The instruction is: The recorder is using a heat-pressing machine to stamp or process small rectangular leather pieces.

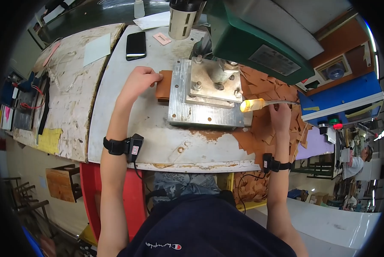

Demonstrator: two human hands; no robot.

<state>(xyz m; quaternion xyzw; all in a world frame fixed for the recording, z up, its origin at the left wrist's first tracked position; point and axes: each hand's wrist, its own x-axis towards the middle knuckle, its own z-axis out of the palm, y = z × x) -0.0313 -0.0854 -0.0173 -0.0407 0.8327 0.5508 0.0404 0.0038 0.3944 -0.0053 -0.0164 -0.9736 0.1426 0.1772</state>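
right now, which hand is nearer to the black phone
Left: left hand is just below the phone in view; right hand is far to its right, past the metal plates.

Brown was noted on the sheets (pixel 164 86), orange-brown on the scraps (pixel 269 79). The machine (pixel 237 40) was painted dark green; its plate (pixel 196 113) was finished in silver, lined. The table (pixel 157 139) was coloured off-white, mottled with brown. The phone (pixel 135 45) was finished in black, the shirt (pixel 209 222) dyed navy, the trousers (pixel 187 182) patterned in blue-grey camouflage, the panel (pixel 342 94) painted blue.
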